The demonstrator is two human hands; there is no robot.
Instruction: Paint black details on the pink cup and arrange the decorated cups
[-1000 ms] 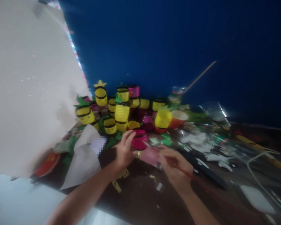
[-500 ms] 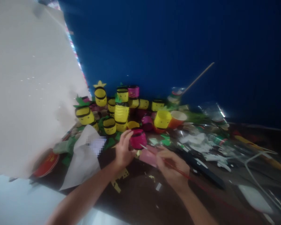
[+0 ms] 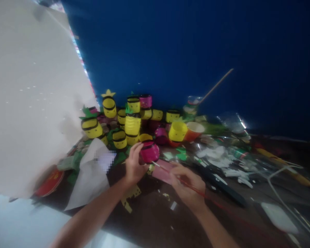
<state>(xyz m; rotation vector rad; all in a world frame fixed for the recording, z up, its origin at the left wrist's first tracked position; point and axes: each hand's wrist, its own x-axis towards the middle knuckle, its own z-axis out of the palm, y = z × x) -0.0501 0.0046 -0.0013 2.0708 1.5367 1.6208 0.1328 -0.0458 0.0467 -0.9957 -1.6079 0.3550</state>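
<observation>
My left hand (image 3: 134, 164) holds a magenta cup (image 3: 150, 152) with a dark band near its rim, thumb below and fingers at its left side. Between the fingers of my right hand (image 3: 188, 184) is a thin red brush (image 3: 182, 181), whose pale tip is at the lower part of the cup. Under the brush lies a pink sheet (image 3: 161, 173). Just behind the magenta cup are yellow cups with dark bands and small faces, among them a tall stacked one (image 3: 133, 125) and a bright yellow one (image 3: 178, 131).
White paper (image 3: 89, 182) and a red round container (image 3: 50, 181) lie at left. On the right are crumpled white scraps (image 3: 218, 156), a long dark object (image 3: 223, 186), a pale cable (image 3: 272, 184) and a clear bottle (image 3: 236, 125). A blue wall (image 3: 196, 44) rises behind.
The view has shifted slightly. The magenta cup is turned a little in my left hand, and the brush tip has moved slightly left and down along it.
</observation>
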